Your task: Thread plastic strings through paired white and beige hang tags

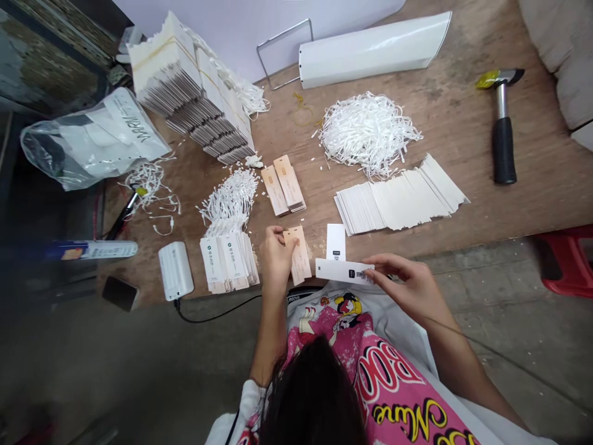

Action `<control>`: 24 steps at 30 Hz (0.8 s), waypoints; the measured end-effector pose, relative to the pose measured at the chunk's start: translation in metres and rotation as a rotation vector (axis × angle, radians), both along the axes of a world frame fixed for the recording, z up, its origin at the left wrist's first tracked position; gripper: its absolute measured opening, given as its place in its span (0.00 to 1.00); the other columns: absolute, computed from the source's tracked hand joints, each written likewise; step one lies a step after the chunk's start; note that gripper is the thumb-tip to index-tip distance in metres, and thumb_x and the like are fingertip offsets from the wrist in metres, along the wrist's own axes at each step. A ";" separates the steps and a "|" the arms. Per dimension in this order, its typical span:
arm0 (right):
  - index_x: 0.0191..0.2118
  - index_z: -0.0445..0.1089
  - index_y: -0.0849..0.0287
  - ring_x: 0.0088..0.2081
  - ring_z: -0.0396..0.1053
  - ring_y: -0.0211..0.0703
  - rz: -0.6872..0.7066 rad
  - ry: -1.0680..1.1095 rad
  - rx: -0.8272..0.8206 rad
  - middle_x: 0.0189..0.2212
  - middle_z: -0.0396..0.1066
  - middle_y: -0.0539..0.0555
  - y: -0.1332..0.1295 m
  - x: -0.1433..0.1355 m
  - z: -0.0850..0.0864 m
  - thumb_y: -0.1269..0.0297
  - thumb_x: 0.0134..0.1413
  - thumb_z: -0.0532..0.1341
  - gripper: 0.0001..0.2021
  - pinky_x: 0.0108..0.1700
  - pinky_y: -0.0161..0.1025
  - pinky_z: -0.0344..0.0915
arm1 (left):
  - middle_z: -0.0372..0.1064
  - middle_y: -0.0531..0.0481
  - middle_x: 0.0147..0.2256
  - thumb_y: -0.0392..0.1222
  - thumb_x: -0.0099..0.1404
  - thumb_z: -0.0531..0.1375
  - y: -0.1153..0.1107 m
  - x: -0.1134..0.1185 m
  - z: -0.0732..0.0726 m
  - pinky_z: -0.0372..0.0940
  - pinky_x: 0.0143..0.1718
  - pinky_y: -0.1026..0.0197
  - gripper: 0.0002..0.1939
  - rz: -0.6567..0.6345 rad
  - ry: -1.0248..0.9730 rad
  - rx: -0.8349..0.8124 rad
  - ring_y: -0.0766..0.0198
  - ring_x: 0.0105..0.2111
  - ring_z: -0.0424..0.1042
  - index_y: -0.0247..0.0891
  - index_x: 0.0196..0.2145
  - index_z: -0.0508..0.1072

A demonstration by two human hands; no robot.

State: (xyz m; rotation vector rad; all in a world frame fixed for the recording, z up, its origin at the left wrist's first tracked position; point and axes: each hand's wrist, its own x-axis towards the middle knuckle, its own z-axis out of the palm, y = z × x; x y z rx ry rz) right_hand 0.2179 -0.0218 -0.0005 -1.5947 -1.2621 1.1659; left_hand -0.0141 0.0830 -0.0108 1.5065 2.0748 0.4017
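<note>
My left hand [277,256] is closed on a beige hang tag [300,262] near the table's front edge, with the thumb on its face. My right hand [403,278] pinches the right end of a white hang tag [336,271], held level with a dark printed mark and a small code. Behind it, a second white tag [336,238] lies upright on the table, its lower end partly covered. Two short stacks of beige tags [285,185] lie just beyond my left hand. To the right, a fanned row of white tags [398,198] is spread out.
White strings [370,133] lie heaped at the back. Strung tags [229,259], a tall bundled stack [189,86], a plastic bag [92,139] and a white power bank [176,270] with a cable are left. A hammer [503,127] lies right; a red stool [565,262] stands below.
</note>
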 end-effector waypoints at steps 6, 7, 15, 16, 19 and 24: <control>0.38 0.74 0.55 0.34 0.71 0.42 -0.207 -0.125 0.446 0.32 0.74 0.54 0.006 -0.035 0.019 0.74 0.55 0.63 0.07 0.36 0.40 0.71 | 0.75 0.49 0.35 0.47 0.63 0.60 -0.025 0.005 0.005 0.66 0.36 0.64 0.13 0.068 -0.613 0.140 0.63 0.35 0.73 0.35 0.39 0.73; 0.39 0.73 0.55 0.35 0.71 0.43 -0.224 -0.184 0.548 0.33 0.73 0.54 0.007 -0.043 0.022 0.76 0.54 0.63 0.10 0.36 0.41 0.71 | 0.75 0.49 0.35 0.49 0.63 0.59 -0.031 0.011 0.006 0.66 0.37 0.65 0.14 0.139 -0.647 0.196 0.63 0.35 0.73 0.36 0.40 0.73; 0.42 0.73 0.59 0.43 0.69 0.48 0.013 -0.353 0.838 0.32 0.74 0.55 0.013 -0.090 0.006 0.80 0.50 0.64 0.13 0.44 0.48 0.71 | 0.74 0.50 0.37 0.51 0.69 0.53 -0.054 0.042 0.021 0.65 0.34 0.68 0.14 0.372 -1.046 0.270 0.66 0.34 0.73 0.40 0.43 0.72; 0.42 0.73 0.60 0.45 0.70 0.48 0.031 -0.339 0.851 0.32 0.73 0.55 0.013 -0.091 0.002 0.80 0.50 0.64 0.13 0.46 0.49 0.72 | 0.74 0.49 0.38 0.51 0.69 0.53 -0.053 0.039 0.019 0.65 0.34 0.68 0.15 0.362 -1.025 0.249 0.66 0.35 0.73 0.40 0.44 0.72; 0.40 0.73 0.57 0.49 0.69 0.50 0.045 -0.279 0.841 0.36 0.72 0.55 0.012 -0.087 -0.008 0.78 0.52 0.63 0.11 0.50 0.55 0.71 | 0.73 0.45 0.47 0.52 0.69 0.52 -0.046 0.026 0.007 0.66 0.41 0.65 0.19 0.312 -0.880 0.209 0.62 0.45 0.73 0.39 0.49 0.71; 0.42 0.73 0.54 0.48 0.71 0.50 -0.026 -0.267 0.765 0.38 0.72 0.56 0.011 -0.070 -0.013 0.79 0.52 0.62 0.14 0.48 0.55 0.72 | 0.76 0.42 0.41 0.47 0.68 0.54 -0.034 0.008 -0.017 0.66 0.40 0.60 0.17 0.187 -0.419 0.189 0.58 0.40 0.74 0.35 0.48 0.71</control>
